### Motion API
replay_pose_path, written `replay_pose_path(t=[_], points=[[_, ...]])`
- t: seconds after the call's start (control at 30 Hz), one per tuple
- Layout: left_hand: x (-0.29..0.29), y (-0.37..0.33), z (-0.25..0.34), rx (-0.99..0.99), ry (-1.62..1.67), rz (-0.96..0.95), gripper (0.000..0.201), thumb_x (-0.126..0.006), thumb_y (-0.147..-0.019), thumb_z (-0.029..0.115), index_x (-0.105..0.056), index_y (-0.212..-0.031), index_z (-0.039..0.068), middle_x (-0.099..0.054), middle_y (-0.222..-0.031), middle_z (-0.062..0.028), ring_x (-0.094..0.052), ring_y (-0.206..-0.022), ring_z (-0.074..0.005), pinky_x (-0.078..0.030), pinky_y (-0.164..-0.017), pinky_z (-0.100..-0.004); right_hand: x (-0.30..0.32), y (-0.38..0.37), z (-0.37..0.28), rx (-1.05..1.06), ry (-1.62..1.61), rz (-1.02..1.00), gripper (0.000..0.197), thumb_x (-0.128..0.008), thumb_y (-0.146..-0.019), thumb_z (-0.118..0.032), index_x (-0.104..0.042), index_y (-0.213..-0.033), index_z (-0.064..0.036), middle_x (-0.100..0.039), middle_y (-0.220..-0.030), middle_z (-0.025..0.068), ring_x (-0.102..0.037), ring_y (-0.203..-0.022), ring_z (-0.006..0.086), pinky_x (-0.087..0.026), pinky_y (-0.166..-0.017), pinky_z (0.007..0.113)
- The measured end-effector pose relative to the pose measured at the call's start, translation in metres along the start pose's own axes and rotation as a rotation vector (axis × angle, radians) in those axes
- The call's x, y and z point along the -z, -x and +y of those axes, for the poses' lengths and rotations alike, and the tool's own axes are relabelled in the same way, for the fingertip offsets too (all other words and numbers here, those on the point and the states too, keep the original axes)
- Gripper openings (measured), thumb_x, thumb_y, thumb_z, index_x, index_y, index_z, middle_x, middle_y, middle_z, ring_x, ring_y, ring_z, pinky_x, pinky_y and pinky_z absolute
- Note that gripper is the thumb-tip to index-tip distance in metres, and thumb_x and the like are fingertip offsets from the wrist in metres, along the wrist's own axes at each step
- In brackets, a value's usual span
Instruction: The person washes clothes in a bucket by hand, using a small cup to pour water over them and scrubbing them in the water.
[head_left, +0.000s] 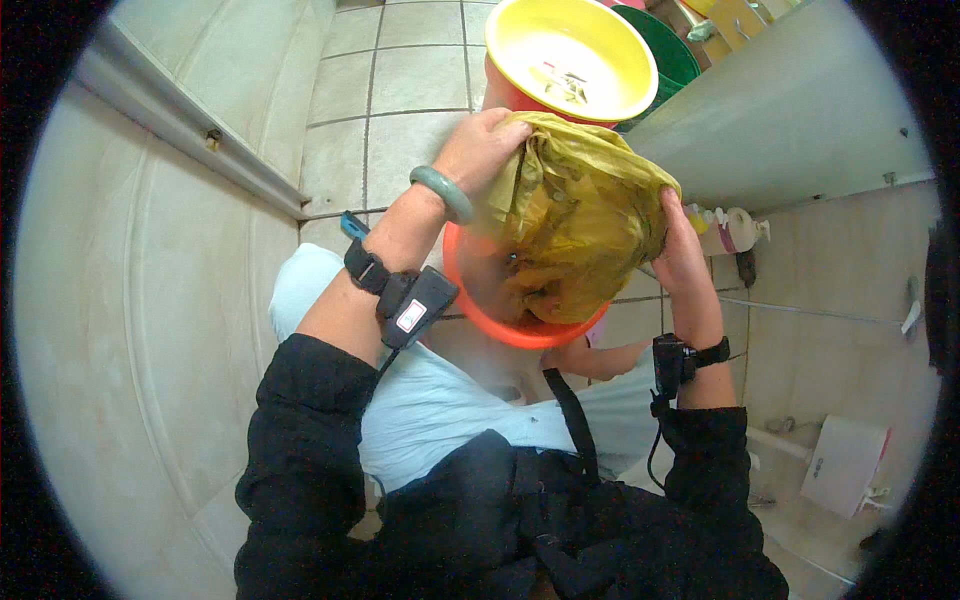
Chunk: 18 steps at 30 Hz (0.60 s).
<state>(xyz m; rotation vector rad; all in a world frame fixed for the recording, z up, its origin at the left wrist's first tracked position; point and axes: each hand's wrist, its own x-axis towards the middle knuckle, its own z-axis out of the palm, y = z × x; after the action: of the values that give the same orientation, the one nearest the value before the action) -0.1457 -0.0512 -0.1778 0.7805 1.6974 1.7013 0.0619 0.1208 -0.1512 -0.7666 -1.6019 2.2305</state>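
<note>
A wet, crumpled yellow plastic bag (585, 215) is stretched between my two hands, with darker folds and brownish patches showing on it. My left hand (482, 155) grips its upper left edge, thumb and fingers closed on the material, a green bangle round the wrist. On the other side my right hand (680, 240) holds the bag's right edge. Below the bag, and largely covered by it, stands an orange-red basin (515, 332) between my legs. The inside of the basin is mostly hidden.
Ahead, a yellow basin (570, 50) with small scraps inside sits on a red bucket (505, 92), beside a green bucket (665, 50). Bottles (735, 230) stand by the right wall. A pale wall (130, 270) lies close on my left; a white box (845, 465) is lower right.
</note>
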Motion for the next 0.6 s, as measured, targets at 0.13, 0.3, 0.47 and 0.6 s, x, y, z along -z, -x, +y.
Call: replay_pose_path(t=[0.13, 0.3, 0.47, 0.6], points=[[0.002, -0.006, -0.011, -0.069, -0.277, 0.051, 0.029, -0.054, -0.082, 0.020, -0.059, -0.100, -0.001, -0.062, -0.087, -0.0049, -0.056, -0.076, -0.0122, -0.047, -0.072, -0.0262, 0.001, -0.004, 0.002, -0.017, 0.001, 0.031, 0.049, -0.039, -0.096, -0.038, -0.044, -0.126, 0.0009, -0.052, -0.123, 0.0101, -0.052, -0.110, 0.0201, -0.042, -0.093, 0.033], [0.002, -0.007, -0.022, -0.093, -0.349, 0.004, 0.030, -0.057, -0.075, 0.016, -0.056, -0.099, -0.002, -0.061, -0.087, -0.0078, -0.056, -0.081, -0.0145, -0.047, -0.074, -0.0283, 0.008, -0.008, 0.008, -0.074, -0.076, 0.078, 0.047, -0.038, -0.097, -0.038, -0.045, -0.125, -0.0010, -0.053, -0.122, 0.0090, -0.053, -0.110, 0.0196, -0.043, -0.093, 0.034], [-0.009, 0.003, -0.022, -0.058, -0.569, -0.064, 0.045, -0.059, -0.073, 0.018, -0.049, -0.114, 0.002, -0.054, -0.107, -0.0173, -0.052, -0.102, -0.0253, -0.043, -0.088, -0.0346, -0.004, -0.006, 0.002, -0.101, -0.221, -0.022, 0.045, -0.036, -0.098, -0.036, -0.044, -0.126, -0.0022, -0.053, -0.122, 0.0092, -0.053, -0.109, 0.0206, -0.043, -0.093, 0.036], [-0.027, 0.015, -0.012, -0.013, -0.656, -0.210, 0.064, -0.067, -0.073, 0.028, -0.041, -0.124, 0.000, -0.041, -0.127, -0.0227, -0.040, -0.120, -0.0326, -0.034, -0.101, -0.0372, -0.018, -0.009, 0.003, -0.133, -0.317, -0.161, 0.046, -0.032, -0.098, -0.037, -0.044, -0.126, -0.0026, -0.054, -0.121, 0.0097, -0.054, -0.108, 0.0220, -0.043, -0.094, 0.037]])
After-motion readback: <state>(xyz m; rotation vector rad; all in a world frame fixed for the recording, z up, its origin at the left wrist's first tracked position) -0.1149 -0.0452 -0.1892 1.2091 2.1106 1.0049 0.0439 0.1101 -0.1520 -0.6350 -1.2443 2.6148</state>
